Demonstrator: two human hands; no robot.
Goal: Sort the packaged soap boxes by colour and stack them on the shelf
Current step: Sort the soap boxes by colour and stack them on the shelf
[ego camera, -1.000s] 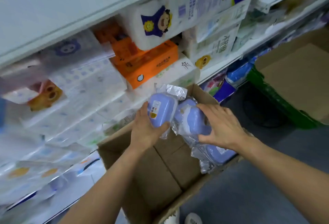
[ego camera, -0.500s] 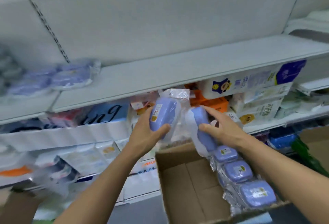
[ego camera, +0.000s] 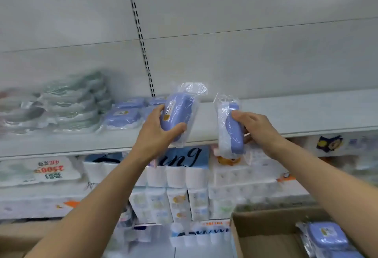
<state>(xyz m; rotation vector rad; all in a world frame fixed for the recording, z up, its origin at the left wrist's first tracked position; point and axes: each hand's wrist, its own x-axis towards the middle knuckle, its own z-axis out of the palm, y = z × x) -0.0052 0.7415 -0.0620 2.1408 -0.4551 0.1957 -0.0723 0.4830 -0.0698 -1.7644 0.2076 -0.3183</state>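
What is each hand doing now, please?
Left hand: holds a blue soap box.
Right hand: holds another blue soap box.

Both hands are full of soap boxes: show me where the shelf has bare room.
Free: the shelf right of the slotted upright, to the frame's edge. Crowded: left of it, blue soap boxes beside green packs.

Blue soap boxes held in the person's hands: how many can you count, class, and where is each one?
2. One blue soap box is gripped in the left hand; the other is gripped in the right hand. Both are raised before the shelf.
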